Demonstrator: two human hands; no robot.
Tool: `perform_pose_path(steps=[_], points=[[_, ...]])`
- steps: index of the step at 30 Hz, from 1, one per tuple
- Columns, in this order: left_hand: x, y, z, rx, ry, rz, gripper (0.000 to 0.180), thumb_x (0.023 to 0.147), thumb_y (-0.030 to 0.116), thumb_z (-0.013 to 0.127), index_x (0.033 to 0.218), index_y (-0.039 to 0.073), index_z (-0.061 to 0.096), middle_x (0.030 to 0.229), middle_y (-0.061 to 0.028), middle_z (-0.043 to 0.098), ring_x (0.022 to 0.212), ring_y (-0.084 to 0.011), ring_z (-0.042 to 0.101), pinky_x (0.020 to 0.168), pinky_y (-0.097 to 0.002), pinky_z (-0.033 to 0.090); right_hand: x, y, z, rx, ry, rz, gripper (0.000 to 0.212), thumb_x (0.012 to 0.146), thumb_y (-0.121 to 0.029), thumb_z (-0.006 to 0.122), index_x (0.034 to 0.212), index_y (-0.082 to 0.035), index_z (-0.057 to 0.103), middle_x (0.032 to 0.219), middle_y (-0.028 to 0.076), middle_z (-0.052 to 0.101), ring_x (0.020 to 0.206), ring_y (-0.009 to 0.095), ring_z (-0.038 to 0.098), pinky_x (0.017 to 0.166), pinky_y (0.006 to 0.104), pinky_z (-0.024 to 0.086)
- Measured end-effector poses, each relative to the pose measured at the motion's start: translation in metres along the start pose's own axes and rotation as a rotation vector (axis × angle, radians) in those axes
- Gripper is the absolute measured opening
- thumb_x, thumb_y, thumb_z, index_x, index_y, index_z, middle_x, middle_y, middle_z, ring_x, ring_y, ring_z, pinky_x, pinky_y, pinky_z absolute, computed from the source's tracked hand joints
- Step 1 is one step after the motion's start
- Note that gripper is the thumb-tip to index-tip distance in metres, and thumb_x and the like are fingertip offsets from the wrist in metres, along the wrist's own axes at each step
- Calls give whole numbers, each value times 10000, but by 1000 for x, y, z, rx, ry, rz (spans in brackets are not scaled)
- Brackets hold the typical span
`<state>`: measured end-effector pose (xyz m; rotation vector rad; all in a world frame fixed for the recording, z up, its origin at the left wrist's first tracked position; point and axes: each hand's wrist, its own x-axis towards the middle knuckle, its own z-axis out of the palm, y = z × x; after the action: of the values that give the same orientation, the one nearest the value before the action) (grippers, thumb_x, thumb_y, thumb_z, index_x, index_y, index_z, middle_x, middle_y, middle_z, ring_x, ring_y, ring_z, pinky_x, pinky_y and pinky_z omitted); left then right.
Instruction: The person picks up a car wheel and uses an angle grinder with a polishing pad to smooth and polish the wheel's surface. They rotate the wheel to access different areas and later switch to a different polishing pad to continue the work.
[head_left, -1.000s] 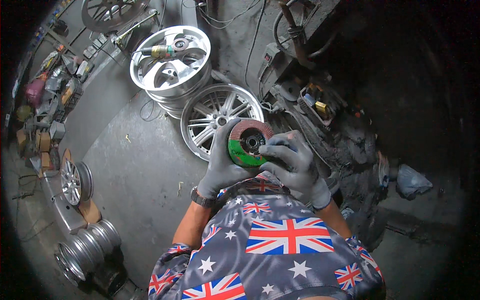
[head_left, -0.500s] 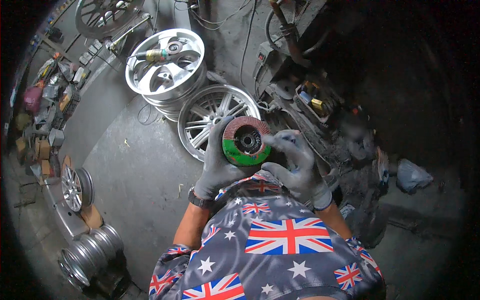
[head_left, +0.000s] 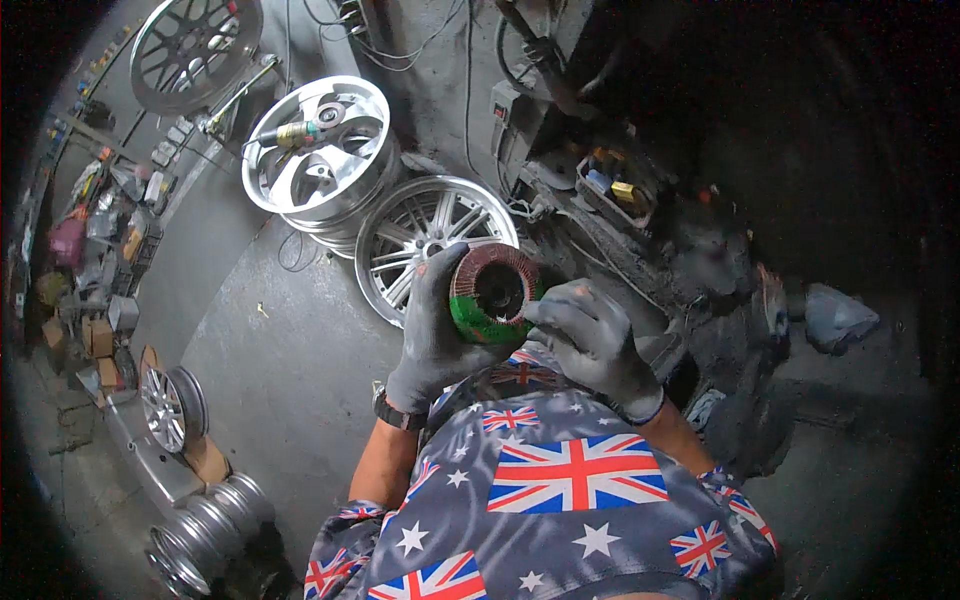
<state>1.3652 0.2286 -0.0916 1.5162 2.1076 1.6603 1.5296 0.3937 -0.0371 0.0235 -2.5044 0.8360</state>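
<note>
In front of my chest is a round flap disc [head_left: 487, 262], reddish brown above, green along its lower side, with a dark hollow centre. It looks thick; whether it is one disc or a stack I cannot tell. My left hand [head_left: 430, 330], in a grey glove, wraps its left side with the thumb up along the edge. On the other side my right hand [head_left: 595, 345], gloved too, has its fingers curled and pinched at the disc's right rim. Just beyond the disc lies a silver multi-spoke wheel rim [head_left: 385, 255].
An angle grinder [head_left: 292, 134] rests on a silver wheel rim [head_left: 262, 172] stacked at the back. More rims [head_left: 205, 530] stand at the left near a cluttered shelf [head_left: 100, 250]. At right are a bin of small items [head_left: 625, 205], hanging cables and a pale plastic bag [head_left: 838, 318].
My right fingers, spread and blurred beside the disc before, are now closed together at its right rim. The disc's face has tilted, its centre now darker. The view has shifted slightly.
</note>
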Motion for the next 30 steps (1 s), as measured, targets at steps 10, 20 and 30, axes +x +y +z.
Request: perform_pose_path(steps=[10, 20, 30], points=[[-11, 1, 18, -340, -50, -186, 1093, 595, 134, 991, 1491, 36, 373, 1413, -134, 503, 1319, -244, 529, 1125, -386, 443, -18, -1, -10, 563, -43, 472, 209, 878, -45, 736, 1070, -10, 662, 1028, 88, 649, 902, 191, 639, 800, 327, 523], [2, -1, 13, -208, -54, -121, 1062, 595, 281, 989, 1452, 8, 424, 1337, -181, 561, 1234, -350, 577, 1046, -453, 460, 1, 10, -18, -3, -71, 8, 254, 829, -66, 761, 1068, -26, 683, 983, 140, 674, 888, 314, 682, 780, 400, 551], [12, 4, 8, -116, -131, -73, 974, 627, 305, 939, 1431, 24, 468, 1303, -193, 566, 1189, -395, 558, 1014, -479, 463, 5, 21, -11, 74, -224, 172, 158, 786, -57, 702, 898, -11, 600, 845, 164, 607, 786, 347, 654, 716, 443, 529]])
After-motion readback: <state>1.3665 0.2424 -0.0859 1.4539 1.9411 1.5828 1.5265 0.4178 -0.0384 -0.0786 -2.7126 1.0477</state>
